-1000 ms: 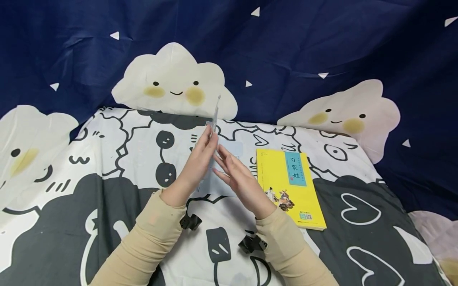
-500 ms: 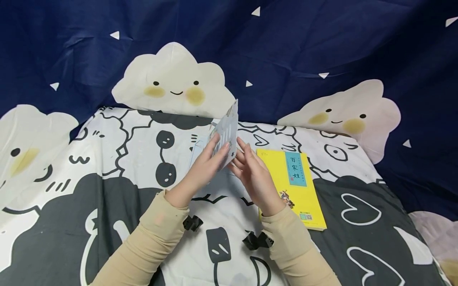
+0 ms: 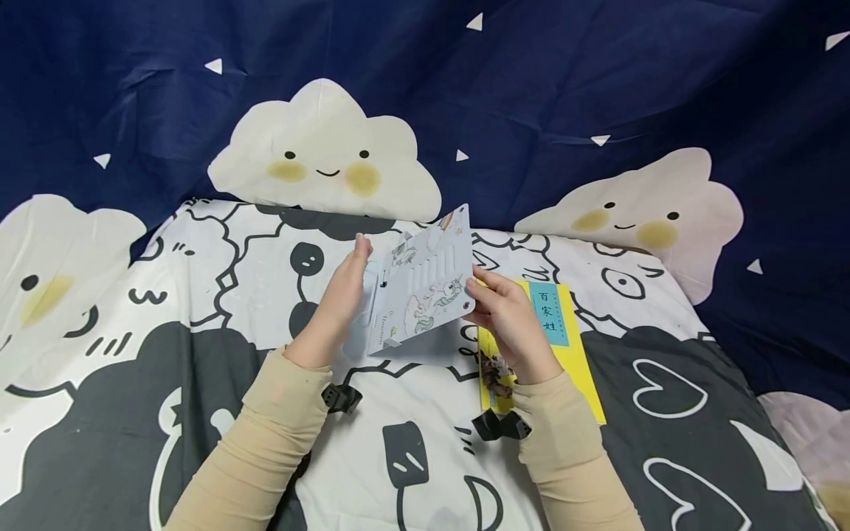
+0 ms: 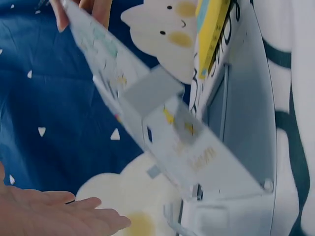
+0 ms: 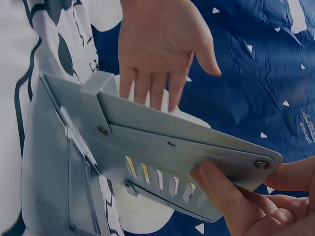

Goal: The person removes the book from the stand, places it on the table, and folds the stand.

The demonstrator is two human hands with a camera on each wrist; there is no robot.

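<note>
A pale blue metal book stand (image 3: pixel 425 295) with printed unicorns and a row of slots is in the middle of the bed. Its upper panel tilts up from a flat base (image 4: pixel 246 98), hinged at the lower left in the head view. My right hand (image 3: pixel 506 321) pinches the panel's right edge, thumb on one face and fingers on the other, as the right wrist view shows (image 5: pixel 251 206). My left hand (image 3: pixel 340 306) is apart from the panel at its left side, palm facing it, fingers straight. In the left wrist view, only part of my left hand (image 4: pixel 59 214) shows.
A yellow book (image 3: pixel 584 376) with a blue title label lies right of the stand, partly behind my right hand and wrist. A black-and-white patterned cloth (image 3: pixel 239 295) covers the surface. Behind it hangs a dark blue curtain (image 3: pixel 531 88) with cloud faces.
The panel, earlier almost edge-on between both hands, has swung right and now shows its printed face. My right hand has moved right with its edge; my left hand has come off it leftward.
</note>
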